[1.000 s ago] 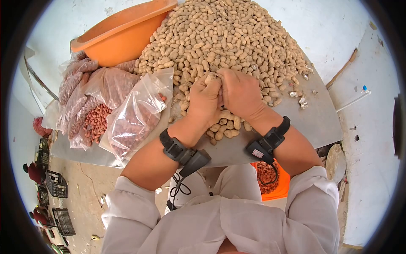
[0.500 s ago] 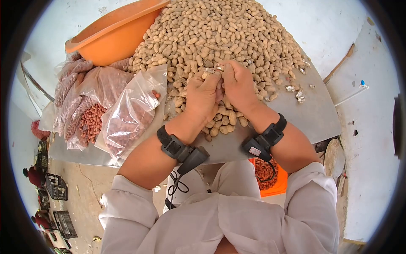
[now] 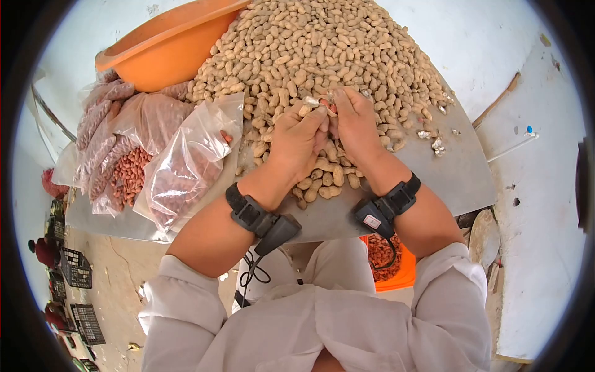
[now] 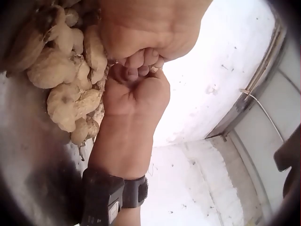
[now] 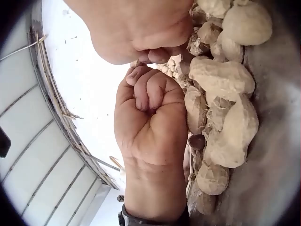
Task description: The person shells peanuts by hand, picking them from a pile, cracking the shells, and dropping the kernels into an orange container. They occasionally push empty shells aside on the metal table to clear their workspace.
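Above the near side of a large peanut pile (image 3: 310, 49), the two hands meet fingertip to fingertip. The left hand (image 3: 296, 137) curls its fingers and pinches a peanut shell (image 3: 305, 110) with thumb and forefinger. Split open, the shell shows its pale, shiny inside, and a red kernel (image 3: 332, 108) peeks out between the hands. Pressed against it from the other side is the right hand (image 3: 358, 127), its thumb and forefinger gripping the same peanut. Both wrist views show the curled fingers of the left hand (image 5: 150, 113) and right hand (image 4: 134, 101); the peanut is mostly hidden there.
At the left lie clear plastic bags (image 3: 186, 167) of red kernels, with an orange basin (image 3: 167, 56) behind. Shell scraps (image 3: 437, 146) lie on the grey tabletop (image 3: 452, 180). Below the table edge stands an orange container (image 3: 396, 279) of red kernels. Crates (image 3: 87, 322) stand far left.
The peanut between the hands has come open: its pale inside appeared first, and now a red kernel shows. The fingertips have shifted slightly, while both hands stay together over the pile.
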Tool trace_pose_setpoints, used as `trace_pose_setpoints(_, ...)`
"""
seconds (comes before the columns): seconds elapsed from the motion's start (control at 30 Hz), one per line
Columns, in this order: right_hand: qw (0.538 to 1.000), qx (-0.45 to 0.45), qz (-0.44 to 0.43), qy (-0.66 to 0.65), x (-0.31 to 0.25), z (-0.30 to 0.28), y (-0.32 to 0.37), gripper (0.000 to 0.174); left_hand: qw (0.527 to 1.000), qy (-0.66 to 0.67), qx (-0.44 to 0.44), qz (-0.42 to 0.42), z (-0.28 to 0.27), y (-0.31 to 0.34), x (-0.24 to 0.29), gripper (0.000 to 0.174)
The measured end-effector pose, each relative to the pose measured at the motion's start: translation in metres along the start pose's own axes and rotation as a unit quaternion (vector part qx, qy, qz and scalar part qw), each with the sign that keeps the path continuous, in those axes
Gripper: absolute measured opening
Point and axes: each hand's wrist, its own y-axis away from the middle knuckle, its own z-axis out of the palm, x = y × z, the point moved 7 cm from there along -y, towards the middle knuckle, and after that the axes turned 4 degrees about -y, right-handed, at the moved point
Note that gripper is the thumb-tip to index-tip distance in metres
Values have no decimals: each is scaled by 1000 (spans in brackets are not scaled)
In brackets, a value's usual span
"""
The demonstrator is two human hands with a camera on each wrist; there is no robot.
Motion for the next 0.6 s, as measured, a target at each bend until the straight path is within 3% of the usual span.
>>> trace_pose_setpoints(0.07, 997, -24, -29, 70, -1, -1, -3, 22, 1000, 22, -10, 3, -1, -3, -2, 8)
trace_pose_setpoints(0.17, 1000, -22, 3, 7, -20, 7, 9, 22, 998, 47, -30, -1, -1, -4, -1, 10)
trace_pose_setpoints(0.27, 999, -27, -25, -38, -15, 6, 5, 22, 998, 60, 2, -29, 0, -3, 2, 11)
trace_pose_setpoints(0.47, 999, -20, -29, -38, -15, 6, 4, 22, 985, 151, -25, -78, -5, -5, -5, 17)
trace_pose_setpoints(0.6, 990, -17, -119, 72, -30, 13, 10, 20, 972, 205, 2, -114, -9, -6, -12, 25)
